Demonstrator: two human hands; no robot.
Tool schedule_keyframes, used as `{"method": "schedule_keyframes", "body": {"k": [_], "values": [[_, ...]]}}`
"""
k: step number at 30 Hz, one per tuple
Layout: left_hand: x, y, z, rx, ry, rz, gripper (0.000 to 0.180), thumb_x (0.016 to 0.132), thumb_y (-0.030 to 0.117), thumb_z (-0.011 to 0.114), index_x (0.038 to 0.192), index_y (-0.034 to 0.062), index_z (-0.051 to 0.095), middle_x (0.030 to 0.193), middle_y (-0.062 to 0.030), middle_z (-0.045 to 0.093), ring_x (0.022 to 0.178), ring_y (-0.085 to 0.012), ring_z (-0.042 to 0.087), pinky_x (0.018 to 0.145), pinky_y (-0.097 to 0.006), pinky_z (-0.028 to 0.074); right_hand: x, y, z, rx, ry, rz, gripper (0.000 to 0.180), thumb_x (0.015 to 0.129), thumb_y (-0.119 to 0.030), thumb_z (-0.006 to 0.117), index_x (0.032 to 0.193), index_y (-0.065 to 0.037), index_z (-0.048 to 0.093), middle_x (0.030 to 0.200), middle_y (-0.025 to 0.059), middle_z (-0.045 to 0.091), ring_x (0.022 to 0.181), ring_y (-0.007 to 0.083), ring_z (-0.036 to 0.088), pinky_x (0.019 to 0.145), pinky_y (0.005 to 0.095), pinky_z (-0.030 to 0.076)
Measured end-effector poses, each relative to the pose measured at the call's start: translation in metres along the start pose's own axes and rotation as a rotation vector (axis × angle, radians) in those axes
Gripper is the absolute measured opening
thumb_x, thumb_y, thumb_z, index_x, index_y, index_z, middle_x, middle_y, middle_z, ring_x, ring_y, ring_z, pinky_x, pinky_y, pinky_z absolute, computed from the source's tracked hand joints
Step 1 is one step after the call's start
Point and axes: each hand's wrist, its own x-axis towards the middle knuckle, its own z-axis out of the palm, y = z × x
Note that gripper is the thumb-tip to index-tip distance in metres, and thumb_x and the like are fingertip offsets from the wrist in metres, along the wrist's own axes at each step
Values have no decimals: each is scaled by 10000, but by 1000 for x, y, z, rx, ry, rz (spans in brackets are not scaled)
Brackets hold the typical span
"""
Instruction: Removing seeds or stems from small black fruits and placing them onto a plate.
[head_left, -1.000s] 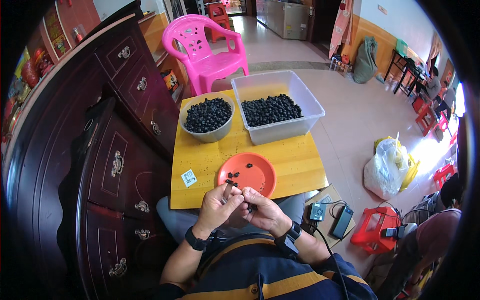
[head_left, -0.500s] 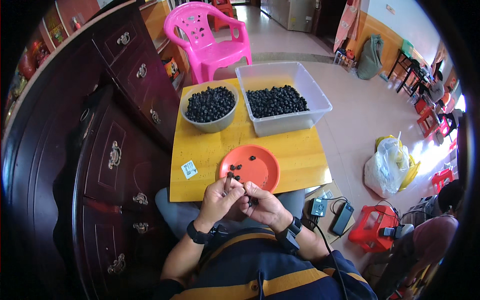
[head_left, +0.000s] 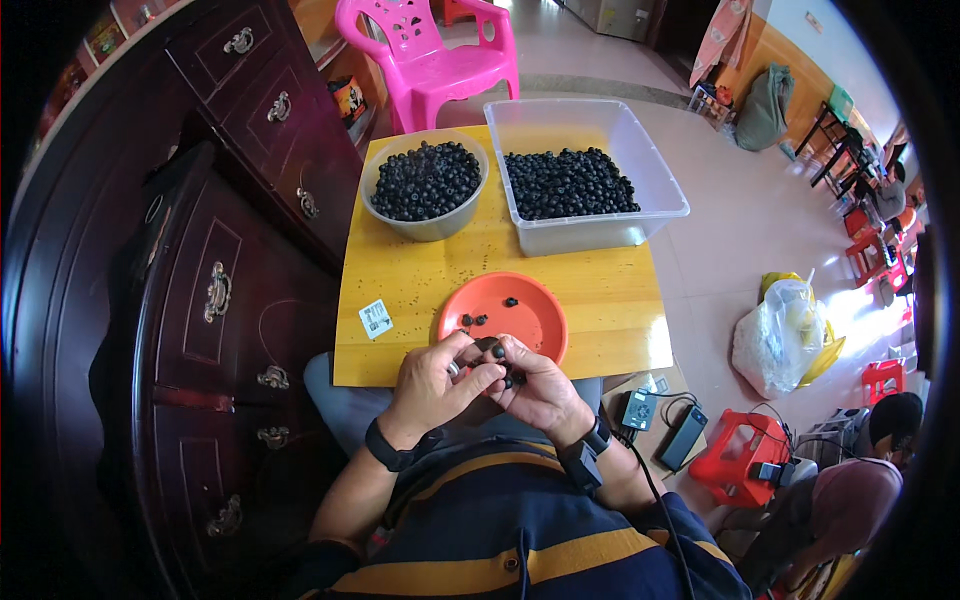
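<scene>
- Head view, left hand (head_left: 432, 388): in front of the person, past the near edge of the counter (head_left: 600, 310); fingers bent and drawn narrow around a thin brown strip (head_left: 486, 344), whose far end shows at the fingertips; full outline of the strip hidden.
- Head view, right hand (head_left: 545, 395): beside the left, the two meeting at the fingertips; thumb and forefinger pinch one dark berry (head_left: 499, 353) against or just beside the strip; contact between the two cannot be confirmed. Further berries lie in the curled fingers; count not determinable.
- Head view, plate (head_left: 540, 335): orange, round, on the near part of the counter, just beyond the hands; a few loose dark berries rest on it, most toward its left side, one nearer the far rim.
- Head view, bowl (head_left: 435, 228): translucent, round, at the far left of the counter, heaped with dark berries.
- Head view, bin (head_left: 585, 238): clear, rectangular, right of the bowl and apart from it; berries cover its floor in a thick layer.
- Head view, counter: yellow, wood-grained, strewn with small dark specks; a white label (head_left: 376, 319) lies left of the plate.
- Head view, surroundings: pink chair (head_left: 440, 75) beyond the counter; dark cabinet (head_left: 235, 250) at left; red stool (head_left: 735, 460) at right, a co-worker (head_left: 850, 500) bending near it.
</scene>
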Motion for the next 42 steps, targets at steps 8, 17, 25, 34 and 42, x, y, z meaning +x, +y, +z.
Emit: {"method": "schedule_keyframes", "body": {"k": [8, 17, 25, 34, 42], "values": [[15, -13, -1, 75, 3, 3, 272, 868, 231, 774, 948, 12, 634, 751, -75, 710, 618, -161, 683, 568, -299, 510, 10, -6, -7, -101, -11, -1, 98, 1015, -195, 593, 976, -107, 611, 903, -1, 622, 775, 83, 610, 703, 225, 541], [32, -24, -7, 250, -61, 93, 238, 847, 148, 761, 1028, 48, 642, 713, -81, 674, 611, -193, 671, 572, -313, 511, 20, -5, -19, -94, 175, 17, 107, 1030, -184, 557, 995, -97, 608, 943, 16, 656, 781, 97, 627, 711, 251, 557], [109, 5, -93, 748, 348, 35, 399, 832, 262, 767, 1160, 94, 615, 735, -99, 668, 678, -326, 679, 614, -438, 525, 16, -13, 1, 81, 208, -12, 227, 1005, -192, 579, 1161, -29, 610, 1204, 164, 656, 1001, 233, 669, 923, 370, 563], [33, 8, -13, 338, -34, -25, 272, 826, 178, 766, 1071, 83, 693, 708, -84, 671, 626, -248, 679, 580, -356, 518, 19, -12, -9, 118, 122, -2, 353, 1039, -283, 506, 1254, -18, 596, 1262, 141, 635, 1157, 267, 603, 1061, 396, 461], [13, -24, 11, 455, -37, -31, 245, 820, 168, 755, 1047, 104, 687, 682, -83, 659, 648, -302, 679, 580, -400, 523, 25, -6, 0, 53, 120, 34, 353, 1054, -229, 467, 1303, -4, 576, 1290, 110, 602, 1133, 242, 604, 1015, 393, 484]]}}
